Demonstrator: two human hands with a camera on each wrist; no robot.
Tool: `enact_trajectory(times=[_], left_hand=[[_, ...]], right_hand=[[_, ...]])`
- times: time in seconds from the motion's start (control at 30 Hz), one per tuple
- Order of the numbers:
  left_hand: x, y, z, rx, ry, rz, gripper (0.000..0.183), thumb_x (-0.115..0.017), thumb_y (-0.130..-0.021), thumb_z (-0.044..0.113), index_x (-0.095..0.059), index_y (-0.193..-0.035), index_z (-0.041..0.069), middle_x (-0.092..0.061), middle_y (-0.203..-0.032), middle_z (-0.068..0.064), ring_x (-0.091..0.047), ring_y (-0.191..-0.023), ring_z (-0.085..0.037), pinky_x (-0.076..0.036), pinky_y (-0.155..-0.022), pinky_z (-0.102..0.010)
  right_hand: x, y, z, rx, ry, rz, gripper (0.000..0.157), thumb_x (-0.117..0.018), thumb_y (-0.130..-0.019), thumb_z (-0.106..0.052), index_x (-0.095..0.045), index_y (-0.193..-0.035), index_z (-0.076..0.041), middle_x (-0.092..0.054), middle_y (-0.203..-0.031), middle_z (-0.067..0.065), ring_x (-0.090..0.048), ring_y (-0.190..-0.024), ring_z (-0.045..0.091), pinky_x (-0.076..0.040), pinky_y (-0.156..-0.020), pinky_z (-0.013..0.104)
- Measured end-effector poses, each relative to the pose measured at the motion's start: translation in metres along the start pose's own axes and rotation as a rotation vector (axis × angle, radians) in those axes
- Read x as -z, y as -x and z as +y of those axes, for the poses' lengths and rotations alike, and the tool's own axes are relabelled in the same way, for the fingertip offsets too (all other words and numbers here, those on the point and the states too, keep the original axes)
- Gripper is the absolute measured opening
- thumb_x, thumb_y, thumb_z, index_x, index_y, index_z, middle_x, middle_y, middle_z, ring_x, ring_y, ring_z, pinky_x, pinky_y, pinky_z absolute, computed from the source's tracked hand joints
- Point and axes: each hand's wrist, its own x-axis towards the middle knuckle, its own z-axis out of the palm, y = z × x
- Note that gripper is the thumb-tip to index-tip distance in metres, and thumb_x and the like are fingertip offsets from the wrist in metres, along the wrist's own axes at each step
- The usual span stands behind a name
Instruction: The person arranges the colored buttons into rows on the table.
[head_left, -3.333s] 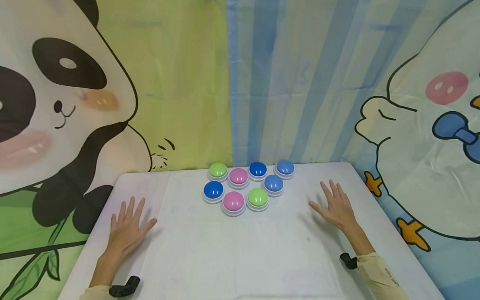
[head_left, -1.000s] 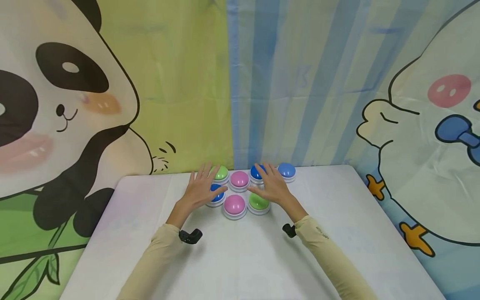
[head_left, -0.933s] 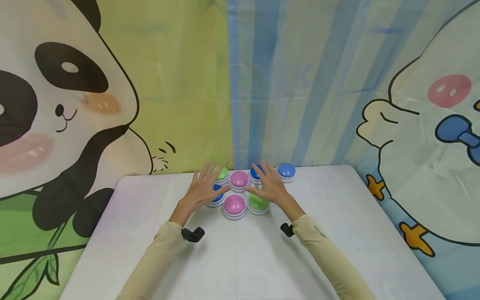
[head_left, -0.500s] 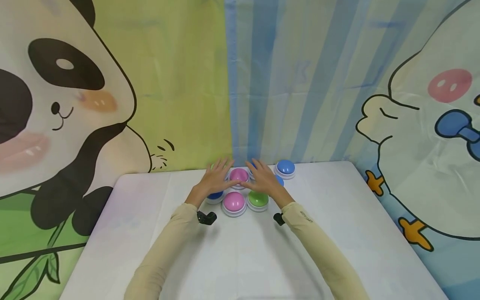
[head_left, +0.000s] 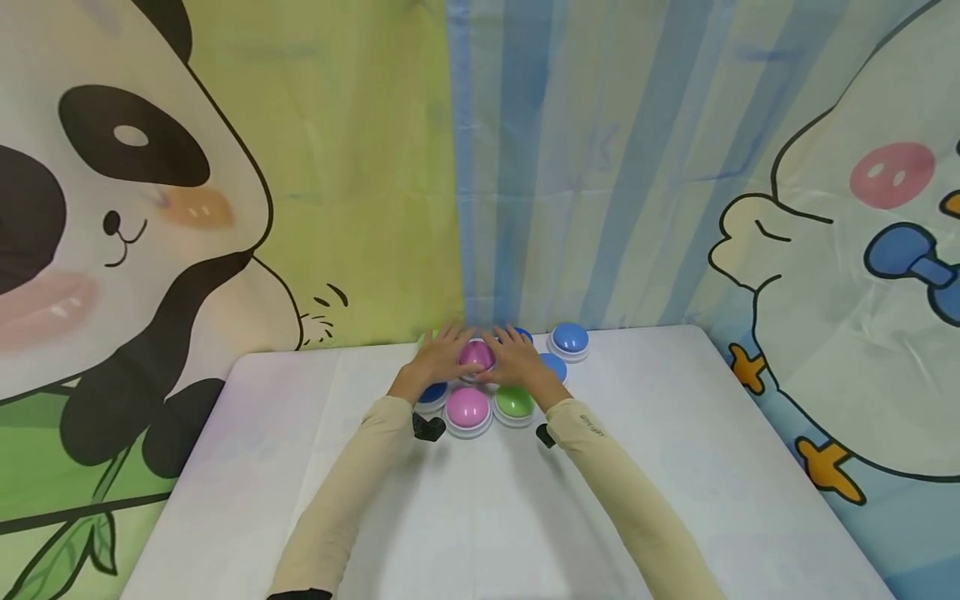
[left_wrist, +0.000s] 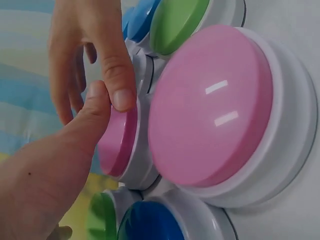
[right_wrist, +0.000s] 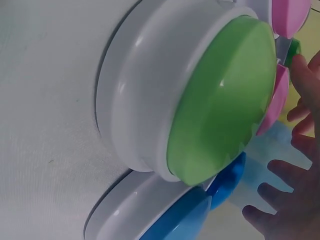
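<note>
Both bare hands come together over a cluster of dome-topped push buttons on white round bases. The left hand (head_left: 438, 358) and right hand (head_left: 519, 360) flank the rear pink button (head_left: 476, 355), fingers spread and thumb tips meeting at its near side. Whether they touch it cannot be told. Nearer stand a front pink button (head_left: 467, 407) and a front green button (head_left: 514, 402). Partly under the left hand are a dark blue button (head_left: 432, 394) and a rear green one (left_wrist: 101, 216). The right hand partly covers a rear dark blue button (right_wrist: 227, 181).
Two light blue buttons stand on the right, one rearmost (head_left: 570, 337) and one beside the right hand (head_left: 554, 365). All sit near the far edge of a white table (head_left: 480, 517). Printed curtains (head_left: 360, 192) hang behind and along the sides.
Both hands have moved from the table's sides to the cluster, then inward until the thumbs meet around the rear pink button. The buttons stay in place.
</note>
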Motion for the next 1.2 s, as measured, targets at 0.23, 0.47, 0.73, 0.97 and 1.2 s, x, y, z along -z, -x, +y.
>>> enact_trajectory(times=[0.23,0.47,0.73,0.97,1.2], left_hand=[[-0.002,-0.004,0.008,-0.011,-0.005,-0.016,0.082,-0.056,-0.091,0.056,-0.027,-0.152,0.009,-0.029,-0.157,-0.018,-0.017,-0.149,-0.039,-0.017,-0.114,-0.069],[-0.001,-0.004,0.003,0.007,-0.011,-0.049,0.086,-0.056,-0.089,0.061,-0.025,-0.154,0.014,-0.027,-0.158,-0.017,-0.014,-0.15,-0.037,-0.016,-0.116,-0.068],[-0.004,-0.005,-0.002,-0.004,-0.024,-0.053,0.085,-0.065,-0.084,0.059,-0.039,-0.146,0.007,-0.036,-0.153,-0.019,-0.018,-0.149,-0.039,-0.017,-0.114,-0.069],[-0.008,-0.005,-0.003,-0.021,0.0,-0.04,0.084,-0.073,-0.081,0.051,-0.043,-0.143,0.002,-0.043,-0.149,-0.019,-0.022,-0.148,-0.039,-0.016,-0.116,-0.067],[-0.011,-0.01,-0.006,-0.045,0.028,-0.016,0.081,-0.078,-0.077,0.047,-0.049,-0.139,0.003,-0.051,-0.144,-0.017,-0.027,-0.146,-0.037,-0.011,-0.12,-0.061]], right_hand=[[0.001,0.001,-0.003,0.0,0.014,0.009,0.093,-0.069,-0.08,-0.06,-0.029,-0.153,-0.017,-0.034,-0.156,0.016,-0.025,-0.146,0.041,-0.024,-0.117,0.059],[0.001,0.0,-0.003,-0.009,-0.02,-0.028,0.095,-0.075,-0.078,-0.053,-0.028,-0.153,-0.018,-0.033,-0.156,0.017,-0.022,-0.146,0.043,-0.021,-0.118,0.061],[-0.008,-0.005,0.002,0.005,-0.082,-0.058,0.096,-0.073,-0.078,-0.056,-0.029,-0.153,-0.014,-0.037,-0.155,0.013,-0.018,-0.148,0.042,-0.01,-0.121,0.06],[-0.012,-0.008,-0.002,-0.026,-0.087,-0.083,0.085,-0.073,-0.083,-0.044,-0.035,-0.149,-0.008,-0.042,-0.152,0.012,-0.021,-0.149,0.038,-0.006,-0.123,0.054],[-0.018,-0.012,0.002,0.036,-0.111,-0.035,0.077,-0.076,-0.083,-0.037,-0.043,-0.144,-0.004,-0.048,-0.148,0.012,-0.024,-0.148,0.035,-0.005,-0.124,0.05]])
